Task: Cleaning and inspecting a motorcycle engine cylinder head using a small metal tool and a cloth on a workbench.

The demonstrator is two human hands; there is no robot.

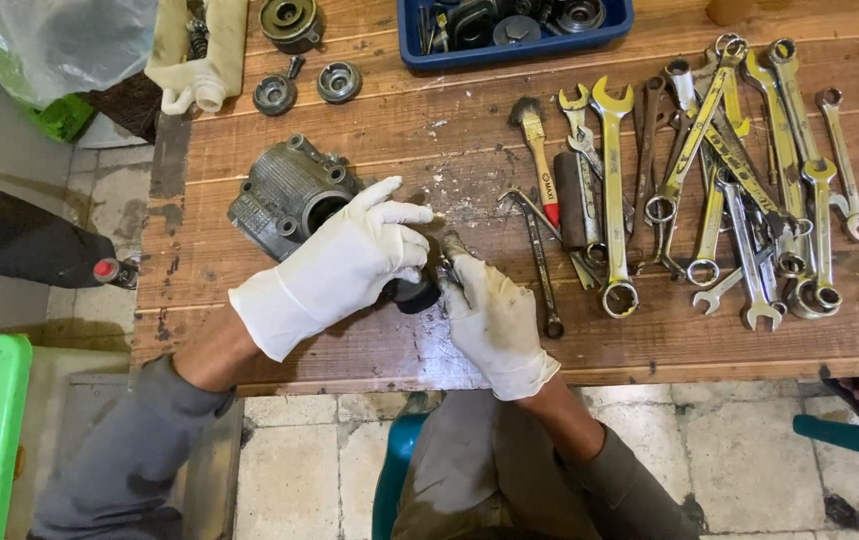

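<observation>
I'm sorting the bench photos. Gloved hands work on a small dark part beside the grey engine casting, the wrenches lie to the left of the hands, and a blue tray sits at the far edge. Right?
Not quite: the head view shows the wrenches lying right of the hands, not left. The left hand and right hand, gloved, do hold a small dark part beside the grey engine casting, with the blue tray at the far edge.

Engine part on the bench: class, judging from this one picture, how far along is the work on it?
Done: the grey engine part lies stripped on the wooden bench, with round pieces set aside. In hand: the left hand covers a small black piece; the right hand works on it. Left: cannot tell; the spanners are still laid out.
</observation>
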